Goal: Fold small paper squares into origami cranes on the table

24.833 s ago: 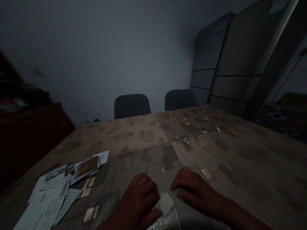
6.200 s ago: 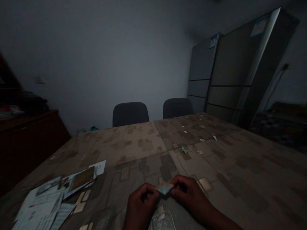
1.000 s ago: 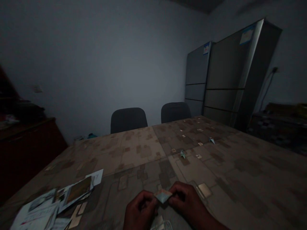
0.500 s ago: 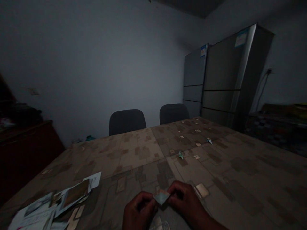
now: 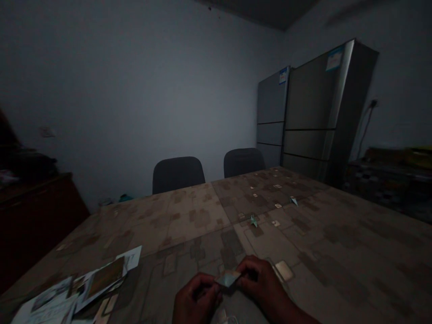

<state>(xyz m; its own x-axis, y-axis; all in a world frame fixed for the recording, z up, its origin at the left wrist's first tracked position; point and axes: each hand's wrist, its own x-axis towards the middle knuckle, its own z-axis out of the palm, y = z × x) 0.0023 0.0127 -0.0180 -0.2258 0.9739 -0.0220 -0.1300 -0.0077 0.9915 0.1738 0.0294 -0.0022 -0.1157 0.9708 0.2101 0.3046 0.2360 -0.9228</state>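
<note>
Dark wooden cabinet [image 5: 33, 216] stands against the wall at far left, with a dark heap [image 5: 27, 164] on top and a wall switch [image 5: 47, 132] higher up, to its right. Beyond the near left part of the brown patterned table [image 5: 354, 238] lies a loose spread of papers [image 5: 50, 299], partly overlapped by a photo-printed sheet [image 5: 106, 276] and a white slip [image 5: 130, 258], all well apart from the hands.

The left hand [image 5: 197, 299] is curled, its fingers [image 5: 209, 288] pinching the left corner of a small pale blue-green folded paper [image 5: 227, 279]. The right hand [image 5: 261, 281] grips the opposite corner, so the paper sits between the two hands, just above the table and not resting on it. A pale packet [image 5: 224, 317] lies just below the hands, cut off by the bottom of the view and too blurred to make out.

Farther along the table, two small folded paper figures [image 5: 254, 220] [image 5: 294, 201] stand among the printed squares, out of reach of nothing but well ahead of the hands. Two dark chairs [image 5: 177, 174] [image 5: 243, 162] sit beyond the far edge. At right, two steel cabinets [image 5: 313, 108] stand against the wall, beside a power cord [image 5: 366, 126] and a low cluttered bench [image 5: 388, 175].
</note>
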